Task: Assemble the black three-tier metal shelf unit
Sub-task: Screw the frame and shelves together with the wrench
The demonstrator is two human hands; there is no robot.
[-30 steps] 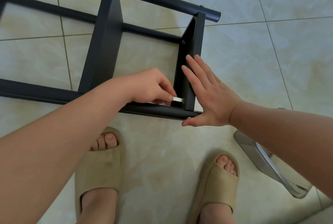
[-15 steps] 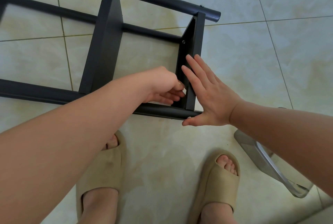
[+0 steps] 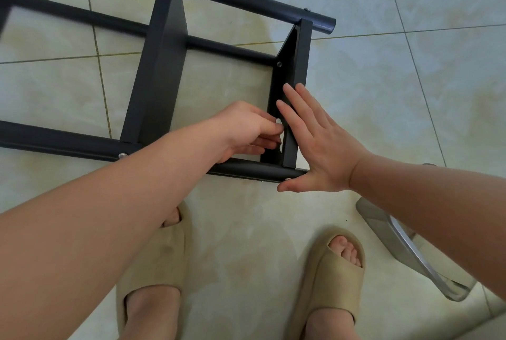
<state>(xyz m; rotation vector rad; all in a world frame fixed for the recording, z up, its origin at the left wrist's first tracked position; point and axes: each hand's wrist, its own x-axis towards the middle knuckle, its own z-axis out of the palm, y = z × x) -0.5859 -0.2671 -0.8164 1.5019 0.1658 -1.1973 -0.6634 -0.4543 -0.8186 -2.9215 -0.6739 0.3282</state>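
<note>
Shelf unit is lying on its side on the tiled floor, its round tubes and flat sheet panels matte black

Right hand is pressing flat, fingers straight, against the outer face of the end panel, unmoved since a second ago; left hand is curling its fingers at the inner face, and the flat silver tool seen earlier is now hidden, so whether it is gripping anything cannot be told

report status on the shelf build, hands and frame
Left hand pinches small pale piece at inner face of end panel. Right hand flat, bracing its outer edge. Shelf frame on its side on tiles. Chrome leg beside right forearm, clear of frame.
</note>
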